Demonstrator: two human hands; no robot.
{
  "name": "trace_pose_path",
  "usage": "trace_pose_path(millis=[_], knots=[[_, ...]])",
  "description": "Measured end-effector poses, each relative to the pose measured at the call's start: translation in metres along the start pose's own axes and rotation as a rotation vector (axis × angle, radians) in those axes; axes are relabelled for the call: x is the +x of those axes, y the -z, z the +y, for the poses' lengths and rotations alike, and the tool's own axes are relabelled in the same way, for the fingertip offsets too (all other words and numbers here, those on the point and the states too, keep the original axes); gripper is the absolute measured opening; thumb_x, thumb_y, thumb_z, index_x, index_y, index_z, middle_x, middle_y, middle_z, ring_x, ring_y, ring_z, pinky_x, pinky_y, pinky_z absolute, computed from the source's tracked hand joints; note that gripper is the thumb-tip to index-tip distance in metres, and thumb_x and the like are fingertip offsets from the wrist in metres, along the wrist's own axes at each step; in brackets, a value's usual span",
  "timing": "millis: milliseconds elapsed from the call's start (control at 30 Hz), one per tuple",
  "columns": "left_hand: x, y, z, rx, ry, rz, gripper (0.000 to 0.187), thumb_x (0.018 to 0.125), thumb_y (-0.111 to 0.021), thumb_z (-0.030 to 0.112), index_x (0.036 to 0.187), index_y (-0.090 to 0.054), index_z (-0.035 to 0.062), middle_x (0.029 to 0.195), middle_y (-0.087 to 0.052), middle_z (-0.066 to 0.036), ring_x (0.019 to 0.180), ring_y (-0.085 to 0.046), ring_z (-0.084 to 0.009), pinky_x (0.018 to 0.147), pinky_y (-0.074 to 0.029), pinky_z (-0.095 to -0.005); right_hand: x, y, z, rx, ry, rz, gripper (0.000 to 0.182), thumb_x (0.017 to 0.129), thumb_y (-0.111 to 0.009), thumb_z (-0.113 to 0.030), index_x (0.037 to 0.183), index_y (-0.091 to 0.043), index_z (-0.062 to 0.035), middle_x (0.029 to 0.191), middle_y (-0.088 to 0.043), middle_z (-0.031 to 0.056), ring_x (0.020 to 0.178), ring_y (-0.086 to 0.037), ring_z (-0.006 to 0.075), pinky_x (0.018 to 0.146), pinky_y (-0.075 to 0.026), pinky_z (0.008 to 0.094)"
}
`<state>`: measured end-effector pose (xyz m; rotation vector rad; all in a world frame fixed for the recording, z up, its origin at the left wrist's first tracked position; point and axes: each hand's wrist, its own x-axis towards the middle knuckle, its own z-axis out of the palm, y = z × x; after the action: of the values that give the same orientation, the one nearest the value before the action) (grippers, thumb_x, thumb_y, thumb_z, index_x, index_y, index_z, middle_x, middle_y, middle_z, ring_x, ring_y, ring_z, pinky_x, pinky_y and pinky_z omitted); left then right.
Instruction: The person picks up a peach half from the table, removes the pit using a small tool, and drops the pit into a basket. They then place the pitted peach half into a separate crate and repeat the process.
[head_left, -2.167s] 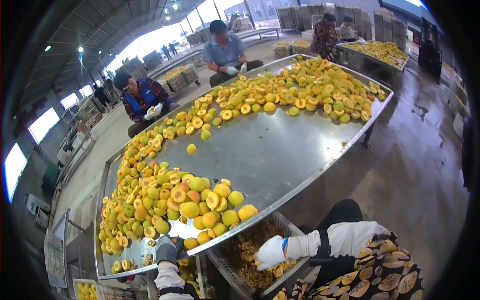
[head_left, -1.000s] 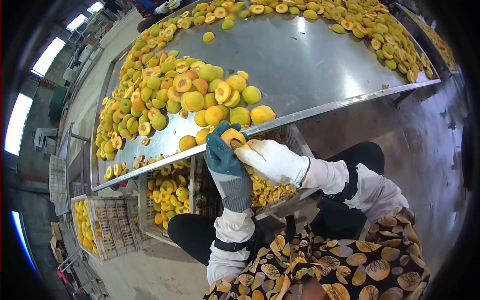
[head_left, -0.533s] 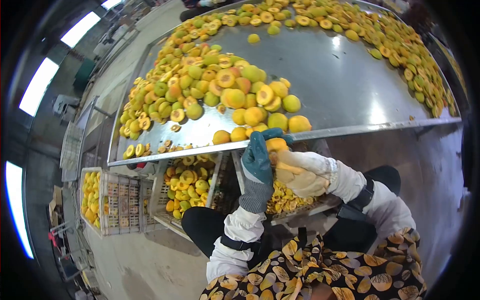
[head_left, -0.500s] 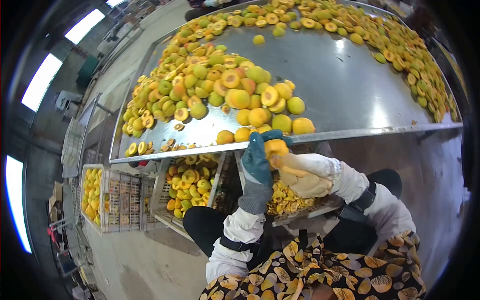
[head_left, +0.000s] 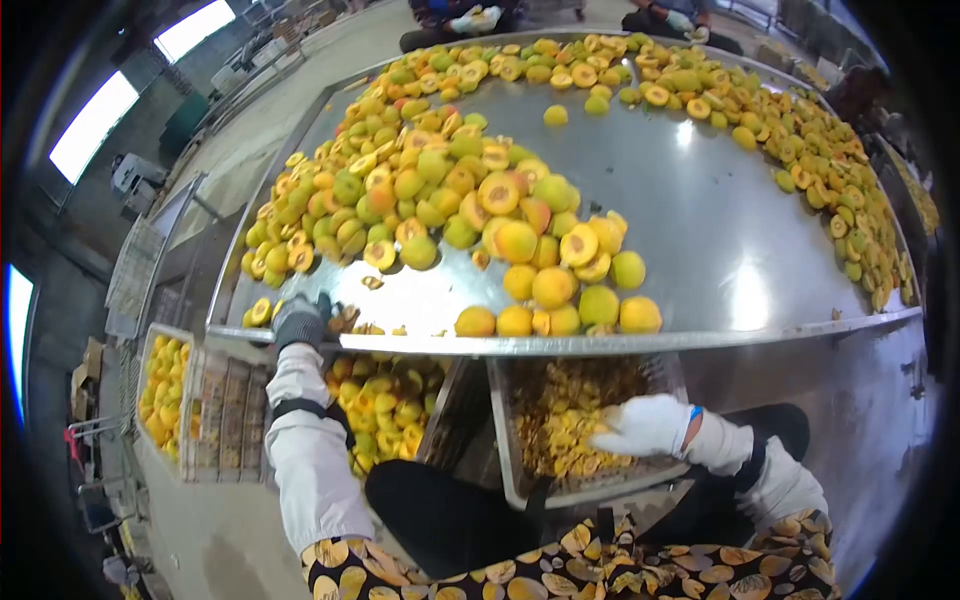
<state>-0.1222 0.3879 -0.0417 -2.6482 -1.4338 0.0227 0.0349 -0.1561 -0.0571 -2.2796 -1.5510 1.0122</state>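
Note:
My left hand (head_left: 301, 322), in a dark grey-green glove, reaches over the near edge of the metal table (head_left: 700, 250), beside cut fruit halves (head_left: 262, 311) and brown scraps. Its fingers are partly hidden, and what they hold, if anything, does not show. In a white glove, my right hand (head_left: 645, 427) is over the right crate (head_left: 508, 455) of yellow fruit pieces (head_left: 565, 430); its fingers point left and are blurred. A big heap of yellow-green fruit (head_left: 420, 190) covers the table's left side, with whole fruit (head_left: 640, 314) along the near edge.
Under the table edge stands a crate of fruit (head_left: 385, 405), with another fruit-filled crate (head_left: 165, 395) farther left. More halves (head_left: 800, 150) line the table's far and right sides. Two people (head_left: 475, 18) (head_left: 690, 20) sit beyond the far edge.
My hands have moved apart from the fruit they held together at the table edge. The left went left onto the table; the right moved down over the crate. The view has shifted.

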Motion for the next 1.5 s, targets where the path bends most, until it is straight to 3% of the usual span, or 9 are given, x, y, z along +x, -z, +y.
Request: trace_pose_path(millis=[200,333,467,733,1067,1133,1200,1267,1500], knots=[[0.029,-0.015,0.007,-0.185,0.078,-0.257,0.071,0.092,-0.047,0.063,0.125,-0.061,0.0012,0.126,-0.065,-0.023,0.117,-0.062,-0.0404,0.1,-0.047,-0.0453,0.007,-0.001,-0.002,0.022,0.007,-0.012,0.057,0.096,-0.05,-0.058,0.088,-0.07,-0.0047,0.078,-0.069,0.0206,0.071,-0.069,0.0408,0.065,-0.056,0.048],[-0.035,-0.007,0.082,-0.271,-0.202,-0.104,0.049,0.089,-0.061,0.052,0.11,-0.068,0.008,0.113,-0.064,-0.028,0.107,-0.064,-0.0426,0.091,-0.05,-0.0483,0.008,0.003,-0.012,0.092,0.048,-0.025,0.057,0.095,-0.051,-0.057,0.088,-0.07,-0.0041,0.078,-0.069,0.0195,0.07,-0.069,0.0404,0.063,-0.056,0.0485],[-0.097,0.026,0.151,-0.367,-0.53,-0.265,0.044,0.09,-0.058,0.048,0.1,-0.072,0.0077,0.098,-0.064,-0.026,0.096,-0.064,-0.0414,0.091,-0.051,-0.0468,0.002,0.005,-0.021,0.012,0.075,0.066,0.052,0.093,-0.056,-0.056,0.083,-0.069,-0.0063,0.067,-0.065,0.0183,0.064,-0.067,0.0381,0.058,-0.055,0.0456],[-0.116,0.04,0.228,-0.373,-0.59,-0.574,0.039,0.09,-0.054,0.04,0.105,-0.072,0.0097,0.101,-0.072,-0.019,0.096,-0.069,-0.0356,0.089,-0.052,-0.042,-0.009,-0.008,-0.011,0.072,0.051,0.049,0.061,0.094,-0.05,-0.061,0.088,-0.071,-0.0035,0.075,-0.069,0.02,0.072,-0.069,0.0393,0.064,-0.056,0.048],[-0.268,0.064,0.279,-0.767,-0.778,0.167,0.019,0.087,-0.066,0.022,0.084,-0.066,0.0034,0.085,-0.064,-0.021,0.078,-0.063,-0.0403,0.071,-0.05,-0.0483,-0.053,0.02,0.0,0.067,-0.043,0.223,0.056,0.093,-0.054,-0.058,0.088,-0.071,-0.0052,0.075,-0.069,0.0194,0.071,-0.069,0.039,0.064,-0.056,0.0474],[-0.253,0.086,0.278,-0.849,-0.688,0.017,0.019,0.087,-0.067,0.021,0.092,-0.068,0.003,0.088,-0.065,-0.021,0.084,-0.065,-0.0387,0.075,-0.051,-0.047,-0.059,0.019,0.003,0.043,-0.068,0.28,0.053,0.092,-0.056,-0.055,0.086,-0.071,-0.0051,0.072,-0.068,0.0192,0.068,-0.068,0.0391,0.062,-0.055,0.0474],[-0.214,0.076,0.285,-0.779,-0.701,0.215,0.041,0.085,-0.072,0.03,0.114,-0.067,0.001,0.104,-0.068,-0.026,0.099,-0.066,-0.0392,0.086,-0.052,-0.0456,-0.061,0.014,0.006,-0.007,-0.095,0.287,0.051,0.092,-0.057,-0.054,0.084,-0.071,-0.0049,0.071,-0.068,0.0189,0.066,-0.068,0.0391,0.062,-0.055,0.0472],[-0.198,0.086,0.31,-0.503,-0.44,-0.244,0.052,0.084,-0.074,0.034,0.12,-0.063,-0.0024,0.112,-0.067,-0.028,0.103,-0.065,-0.0411,0.091,-0.052,-0.0441,-0.062,0.012,0.007,-0.024,-0.08,0.303,0.05,0.091,-0.058,-0.052,0.082,-0.071,-0.0046,0.069,-0.067,0.019,0.066,-0.068,0.0388,0.061,-0.055,0.0471],[-0.189,0.045,0.3,-1.097,-0.576,-0.333,0.044,0.084,-0.074,0.022,0.119,-0.057,0.0002,0.111,-0.066,-0.015,0.1,-0.067,-0.0233,0.082,-0.056,-0.0361,-0.054,0.039,0.009,0.516,-0.106,0.566,0.055,0.093,-0.057,-0.055,0.11,-0.059,-0.0022,0.078,-0.069,0.0201,0.064,-0.069,0.0319,0.056,-0.053,0.0428]])
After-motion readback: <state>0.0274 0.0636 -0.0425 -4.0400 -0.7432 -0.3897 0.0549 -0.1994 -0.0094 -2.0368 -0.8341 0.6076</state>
